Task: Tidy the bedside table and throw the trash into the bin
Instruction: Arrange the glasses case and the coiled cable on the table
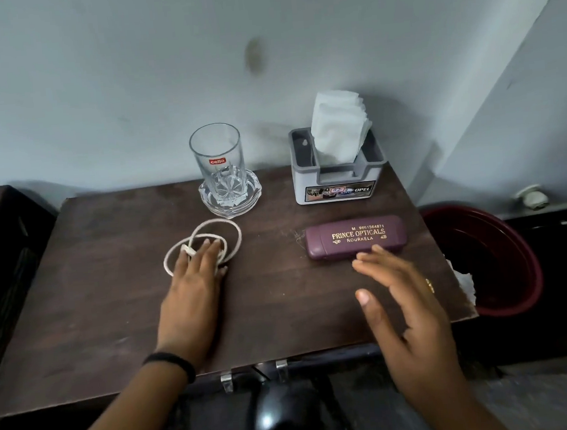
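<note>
I see my left hand [192,284] lying flat on the counter [111,298] near its middle, fingers straight and close together, resting on a coiled white cable [234,234]; nothing is gripped; a dark band [171,360] sits on that wrist. My right hand [410,306] hangs above the counter's near right part, fingers spread and relaxed, holding nothing; its fingertips reach the near side of a maroon case [354,236], and I cannot tell whether they touch it; a ring [429,285] shows on one finger. The case lies flat, lengthwise along the right side, gold lettering up. Toward the far edge a clear glass [217,162] stands upright in a glass dish [231,202], just beyond the cable; at the far right corner a grey holder [337,179] carries white tissues [337,124] standing up out of it. Past the right edge, lower down, sits a red bin [505,253]; a crumpled white paper [464,281] shows inside it, by the counter's edge.
</note>
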Available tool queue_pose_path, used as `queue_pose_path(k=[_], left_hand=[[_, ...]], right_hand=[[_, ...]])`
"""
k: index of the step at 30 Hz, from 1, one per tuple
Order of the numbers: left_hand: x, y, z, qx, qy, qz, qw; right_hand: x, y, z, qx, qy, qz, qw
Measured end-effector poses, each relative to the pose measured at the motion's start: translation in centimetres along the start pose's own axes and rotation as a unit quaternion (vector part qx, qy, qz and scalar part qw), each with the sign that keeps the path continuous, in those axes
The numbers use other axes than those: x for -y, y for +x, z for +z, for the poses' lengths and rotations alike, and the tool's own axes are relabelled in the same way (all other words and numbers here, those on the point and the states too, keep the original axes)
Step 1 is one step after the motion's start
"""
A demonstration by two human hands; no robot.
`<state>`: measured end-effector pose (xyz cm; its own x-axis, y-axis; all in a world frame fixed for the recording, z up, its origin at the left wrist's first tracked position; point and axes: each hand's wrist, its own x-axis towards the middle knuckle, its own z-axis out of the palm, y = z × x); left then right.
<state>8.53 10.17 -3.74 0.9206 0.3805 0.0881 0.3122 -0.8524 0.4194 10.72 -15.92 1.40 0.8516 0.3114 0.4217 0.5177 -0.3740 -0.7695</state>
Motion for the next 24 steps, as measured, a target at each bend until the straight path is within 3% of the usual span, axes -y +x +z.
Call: queue_pose_path(k=[6,9,12,18,24], left_hand=[[-2.0,-3.3,0.8,0.017,0.01,0.021,1.0],[-2.3,-4.6,1.1,0.022,0.042,0.077,0.996],[-2.6,-5.2,1.6,0.039,0.068,0.124,0.989],[-3.0,-6.4,1.6,0.046,0.098,0.08,0.991],[-3.3,-6.1,1.8,0.035,0.079,0.048,0.995]], right_hand=[[-0.4,-2.7,1.4,0.008,-0.019,0.011,1.0],[-1.1,-2.1,2.1,0.039,-0.154,-0.002,0.987],[-2.6,1.0,2.6,0.074,-0.295,-0.024,0.952],[-7.0,6.7,2.3,0.188,-0.36,0.016,0.914],[-7.8,6.2,1.3,0.189,-0.384,-0.02,0.904]])
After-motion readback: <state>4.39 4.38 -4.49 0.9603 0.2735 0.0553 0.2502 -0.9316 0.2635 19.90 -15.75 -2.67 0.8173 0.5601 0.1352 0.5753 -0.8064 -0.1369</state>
